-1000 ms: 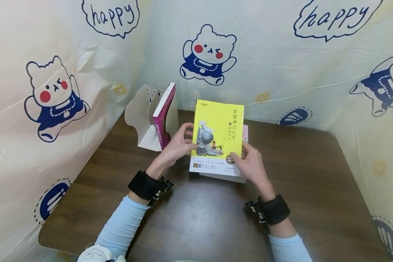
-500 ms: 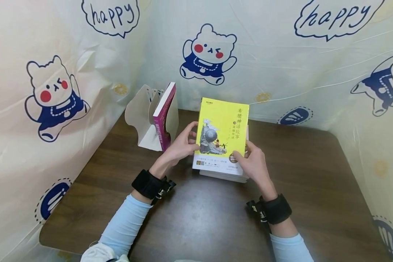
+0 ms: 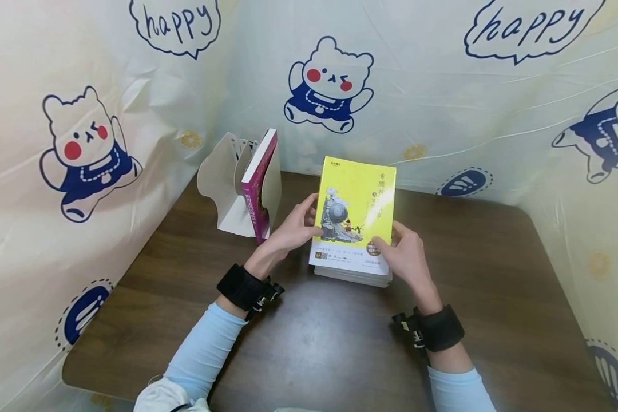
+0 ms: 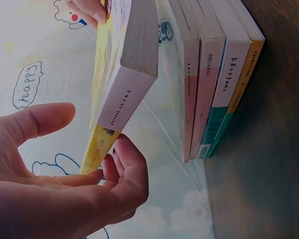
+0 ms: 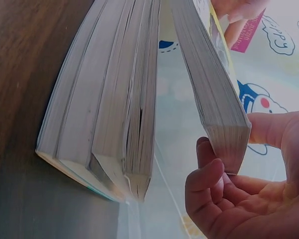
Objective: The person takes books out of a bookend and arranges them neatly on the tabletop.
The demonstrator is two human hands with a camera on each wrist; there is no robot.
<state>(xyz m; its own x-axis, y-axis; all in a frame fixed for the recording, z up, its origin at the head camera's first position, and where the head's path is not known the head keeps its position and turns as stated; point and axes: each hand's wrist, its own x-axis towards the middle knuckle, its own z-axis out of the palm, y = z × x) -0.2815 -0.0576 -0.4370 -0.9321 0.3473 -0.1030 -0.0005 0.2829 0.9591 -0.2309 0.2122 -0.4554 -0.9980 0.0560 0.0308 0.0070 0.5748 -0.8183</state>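
Note:
A yellow book (image 3: 355, 200) with a white band along its bottom is held above a stack of several books (image 4: 214, 84). In both wrist views a gap shows between it and the stack. My left hand (image 3: 300, 224) is at its spine side, fingers curled against the spine (image 4: 112, 107) and thumb stretched out by the cover. On the opposite side, my right hand (image 3: 405, 254) pinches the page edge (image 5: 217, 94), thumb on the front cover and curled fingers beneath. In the head view the yellow book hides most of the stack.
Left of the stack, a white bookend rack (image 3: 224, 200) holds a magenta book (image 3: 259, 189) upright. A patterned curtain (image 3: 417, 103) hangs round the back and sides of the brown table (image 3: 309, 349).
Both hands have shifted the yellow book a little to the right, so it lines up more closely over the stack. The rack and magenta book have stayed put.

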